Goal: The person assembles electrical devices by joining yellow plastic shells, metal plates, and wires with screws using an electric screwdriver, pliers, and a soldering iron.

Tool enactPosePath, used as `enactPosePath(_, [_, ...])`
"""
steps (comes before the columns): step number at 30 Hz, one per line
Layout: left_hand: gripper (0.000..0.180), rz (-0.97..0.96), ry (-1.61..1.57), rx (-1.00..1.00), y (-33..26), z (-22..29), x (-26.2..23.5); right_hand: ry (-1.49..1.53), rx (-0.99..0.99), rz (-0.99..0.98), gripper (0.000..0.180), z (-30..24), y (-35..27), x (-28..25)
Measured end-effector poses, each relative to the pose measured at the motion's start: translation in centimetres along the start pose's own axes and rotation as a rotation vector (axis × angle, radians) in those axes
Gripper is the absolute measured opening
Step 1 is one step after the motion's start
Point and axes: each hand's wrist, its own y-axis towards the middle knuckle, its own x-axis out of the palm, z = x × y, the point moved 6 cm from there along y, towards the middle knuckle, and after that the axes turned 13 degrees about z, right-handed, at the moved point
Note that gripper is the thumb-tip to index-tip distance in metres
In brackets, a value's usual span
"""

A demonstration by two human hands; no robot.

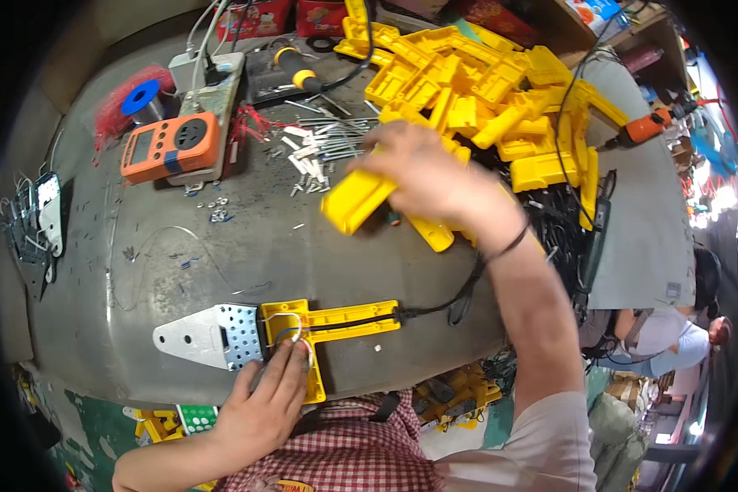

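Observation:
On the near part of the workbench lies an open yellow plastic housing half (353,316) with white and blue wires and a black cord in its handle. A perforated silver metal plate (209,337) with a tapered end sticks out from its left side. My left hand (262,398) presses its closed fingers on the wires and the housing's near edge. Farther off, my right hand (422,168), blurred by motion, grips another yellow housing piece (357,199), held above the bench. Part of that piece is hidden by the hand.
A heap of yellow housing pieces (476,82) fills the far right. White tubes and metal pins (312,156) lie at the middle back. An orange meter (172,148), a blue solder spool (143,98) and a black-yellow handled tool (299,72) stand behind. An orange screwdriver (648,127) is at right.

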Motion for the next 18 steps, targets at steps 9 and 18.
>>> enactPosePath(9, [0.049, -0.130, 0.324, 0.202, 0.3, 0.8, 0.1, -0.146, 0.591, 0.365, 0.056, -1.3, -6.7, 1.6])
enactPosePath(18, [0.047, -0.112, 0.387, 0.209, 0.4, 1.2, 0.2, 1.753, 0.793, 0.522, 0.054, -7.5, -12.2, -0.2])
